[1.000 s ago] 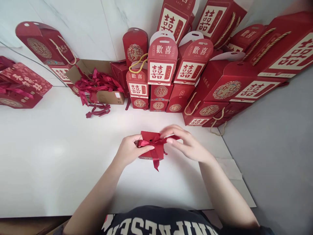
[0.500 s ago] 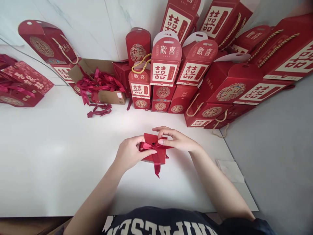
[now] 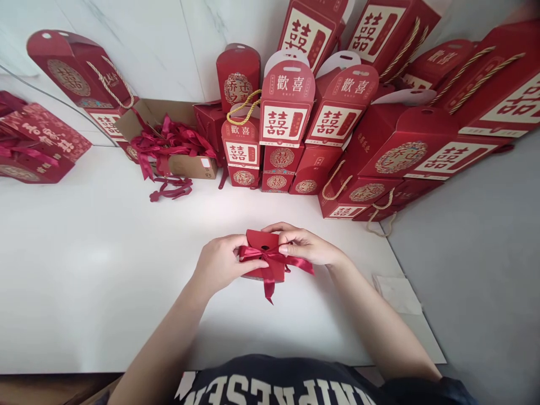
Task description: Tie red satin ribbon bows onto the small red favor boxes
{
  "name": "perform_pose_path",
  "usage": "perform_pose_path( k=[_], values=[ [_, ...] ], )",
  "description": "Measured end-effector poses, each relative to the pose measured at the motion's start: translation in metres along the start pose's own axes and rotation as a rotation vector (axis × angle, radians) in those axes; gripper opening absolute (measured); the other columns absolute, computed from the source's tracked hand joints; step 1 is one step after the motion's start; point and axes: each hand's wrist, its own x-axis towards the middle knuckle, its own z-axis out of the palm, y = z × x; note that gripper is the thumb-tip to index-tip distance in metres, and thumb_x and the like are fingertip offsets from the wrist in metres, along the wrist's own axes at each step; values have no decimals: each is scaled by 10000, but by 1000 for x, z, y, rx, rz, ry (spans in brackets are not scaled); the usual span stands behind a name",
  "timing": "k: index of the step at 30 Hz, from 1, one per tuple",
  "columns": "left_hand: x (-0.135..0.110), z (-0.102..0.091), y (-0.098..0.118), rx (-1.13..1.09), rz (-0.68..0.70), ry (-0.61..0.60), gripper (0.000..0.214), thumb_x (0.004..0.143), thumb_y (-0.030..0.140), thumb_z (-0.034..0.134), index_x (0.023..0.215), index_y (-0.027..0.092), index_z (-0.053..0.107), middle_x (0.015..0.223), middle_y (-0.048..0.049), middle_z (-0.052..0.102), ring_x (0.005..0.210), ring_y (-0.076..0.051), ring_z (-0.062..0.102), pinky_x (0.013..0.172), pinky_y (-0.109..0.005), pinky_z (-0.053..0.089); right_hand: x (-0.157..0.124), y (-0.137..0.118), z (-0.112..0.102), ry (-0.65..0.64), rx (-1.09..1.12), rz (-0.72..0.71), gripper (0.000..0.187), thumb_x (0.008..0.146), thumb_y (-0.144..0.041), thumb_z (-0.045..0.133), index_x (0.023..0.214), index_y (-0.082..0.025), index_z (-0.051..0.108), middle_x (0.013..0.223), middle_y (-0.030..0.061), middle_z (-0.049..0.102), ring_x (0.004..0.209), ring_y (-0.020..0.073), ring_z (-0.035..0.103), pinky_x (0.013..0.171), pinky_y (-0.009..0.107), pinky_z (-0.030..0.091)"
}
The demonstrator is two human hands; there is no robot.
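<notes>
A small red gift box (image 3: 276, 274) stands on the white table in front of me, with a shiny red ribbon (image 3: 269, 273) tied across its top. One ribbon tail hangs down the near side; another spreads out to the right. My left hand (image 3: 220, 260) pinches the left loop of the ribbon between thumb and fingers. On the other side, my right hand (image 3: 306, 246) grips the ribbon close to the knot, its thumb and index finger pressed together and the other fingers behind the box. A dark round hole shows in the box's top flap.
A cardboard box (image 3: 206, 169) full of red ribbons stands at the back, with loose ribbon pieces (image 3: 171, 188) before it. Stacked red gift boxes (image 3: 282, 121) line the back and right. More red boxes (image 3: 42, 160) sit far left. A clear packet (image 3: 397, 294) lies near the right edge.
My right hand has shifted slightly right and its grip on the ribbon has changed. The right ribbon tail now extends further out and droops. My left hand keeps its pinch.
</notes>
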Motion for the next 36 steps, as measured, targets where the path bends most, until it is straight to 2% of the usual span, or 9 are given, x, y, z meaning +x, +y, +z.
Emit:
perform_pose_path(
  k=[8,14,19,21,23,26,29,31,36],
  values=[
    [10,6,-20,-398,-20,-177,382,648,457,798,838,146,682,686,12,585,621,-120,506,565,-227,415,0,5,-1,-7,55,-9,328,911,-431,596,710,-174,563,1357,89,481,1230,226,501,1049,387,357],
    [16,5,-30,-586,-23,-302,349,632,370,828,713,134,584,649,38,488,597,-95,464,547,-214,393,0,13,0,9,146,9,354,878,-471,625,693,-175,560,1348,93,473,1190,224,512,1014,384,392],
    [19,6,-36,-628,8,-319,428,637,347,828,617,145,451,625,48,422,574,-77,404,527,-204,324,2,13,2,21,156,30,385,851,-510,641,670,-179,562,1347,86,482,1186,233,520,1007,388,405],
    [18,5,-37,-646,18,-314,479,683,369,794,595,159,373,609,53,385,559,-71,370,520,-204,292,0,9,2,28,145,36,352,857,-509,631,723,-186,595,1364,77,488,1204,232,517,1014,379,402],
    [16,3,-37,-635,21,-297,477,759,403,727,591,164,350,592,52,362,547,-71,342,514,-210,260,-5,3,2,75,108,61,284,896,-495,585,926,-216,634,1369,65,498,1207,217,518,1020,369,394],
    [15,-1,-36,-570,46,-244,420,837,423,641,600,159,416,578,45,362,547,-81,321,516,-228,229,-18,-3,3,330,-70,138,310,941,-500,499,1099,-247,585,1206,46,585,1071,193,566,962,356,413],
    [14,-2,-36,-562,78,-190,376,853,413,624,629,160,459,593,40,378,563,-89,318,527,-240,224,-33,-4,6,558,-246,228,361,942,-542,461,871,-207,576,851,17,611,809,176,577,806,335,447],
    [15,-2,-36,-576,78,-181,359,856,407,622,645,165,460,600,42,381,566,-91,318,531,-242,225,-41,-5,10,514,-161,251,369,946,-541,453,848,-200,552,750,9,605,722,168,578,737,324,455],
    [12,-3,-33,-476,57,-179,401,853,408,619,615,171,400,585,50,352,547,-86,293,524,-240,216,-56,-7,17,358,189,180,319,877,-383,653,1089,-219,480,679,-27,626,631,137,590,682,291,471]
  ],
)
